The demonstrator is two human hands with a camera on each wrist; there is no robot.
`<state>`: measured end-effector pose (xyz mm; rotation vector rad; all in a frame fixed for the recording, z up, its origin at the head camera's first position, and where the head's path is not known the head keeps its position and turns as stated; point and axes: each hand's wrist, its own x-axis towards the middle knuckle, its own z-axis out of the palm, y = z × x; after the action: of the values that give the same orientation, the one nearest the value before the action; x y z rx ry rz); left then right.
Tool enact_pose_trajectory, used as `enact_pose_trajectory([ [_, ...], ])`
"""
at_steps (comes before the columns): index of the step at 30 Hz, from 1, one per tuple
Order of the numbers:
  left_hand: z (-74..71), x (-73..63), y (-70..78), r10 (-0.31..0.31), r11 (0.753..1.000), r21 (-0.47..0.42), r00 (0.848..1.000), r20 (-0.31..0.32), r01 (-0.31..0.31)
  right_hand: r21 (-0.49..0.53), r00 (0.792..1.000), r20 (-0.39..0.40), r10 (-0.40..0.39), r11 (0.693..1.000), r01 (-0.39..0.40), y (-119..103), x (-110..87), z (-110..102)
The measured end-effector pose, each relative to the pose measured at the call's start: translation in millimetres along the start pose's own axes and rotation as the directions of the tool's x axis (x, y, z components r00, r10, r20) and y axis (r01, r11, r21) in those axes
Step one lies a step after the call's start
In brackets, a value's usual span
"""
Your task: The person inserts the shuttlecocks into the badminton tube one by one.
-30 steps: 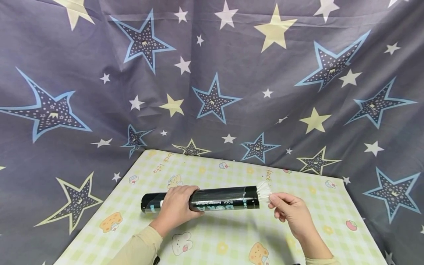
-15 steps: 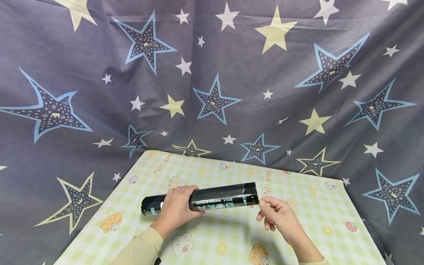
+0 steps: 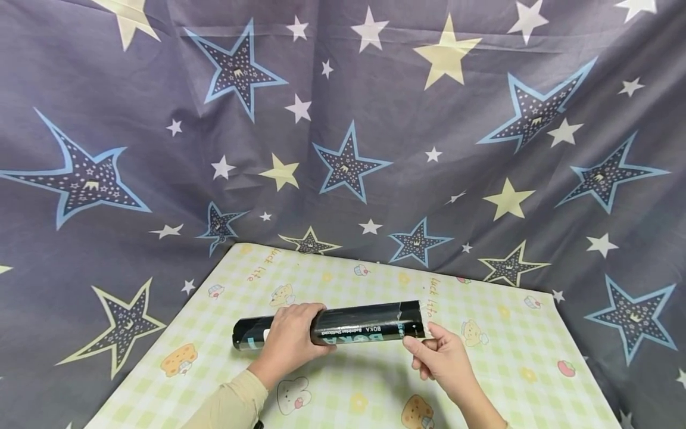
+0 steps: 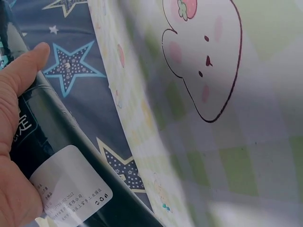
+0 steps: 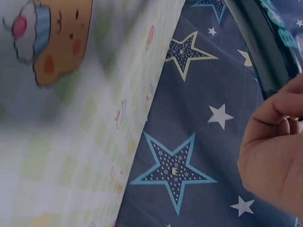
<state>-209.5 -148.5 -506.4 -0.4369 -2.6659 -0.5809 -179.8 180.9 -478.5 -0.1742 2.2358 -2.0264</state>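
A long black shuttlecock tube [image 3: 370, 322], lettered BOKA, is held nearly level above the table in the head view. My left hand [image 3: 292, 333] wraps around it left of its middle. At the right end my right hand [image 3: 442, 360] has its thumb against the tube's lower side and its index finger by the mouth, pinching the rim. A little white shows at that mouth; the inside is hidden. In the left wrist view, the left hand [image 4: 19, 104] grips beside a white label [image 4: 71, 187]. Curled fingers of the right hand [image 5: 277, 137] meet the tube's end in the right wrist view.
Beneath the tube is a table [image 3: 482, 387] with a green-and-white checked cloth printed with cartoon figures. A dark curtain [image 3: 343, 89] patterned with stars hangs behind the table and along its sides.
White shuttlecock feathers sticking out of the tube's right end have gone inside. My right hand has moved left onto the rim. The tube tipped up slightly, then lowered; the left hand kept its grip.
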Motion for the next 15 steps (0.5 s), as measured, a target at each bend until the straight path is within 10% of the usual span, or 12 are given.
enact_pose_trajectory([
  [15, -1.3, -4.1, -0.9, 0.005, 1.000, 0.029, 1.000, -0.002, -0.005, 0.000, 0.985, 0.173, -0.006, 1.000, 0.006, 5.6, 0.6, 5.1],
])
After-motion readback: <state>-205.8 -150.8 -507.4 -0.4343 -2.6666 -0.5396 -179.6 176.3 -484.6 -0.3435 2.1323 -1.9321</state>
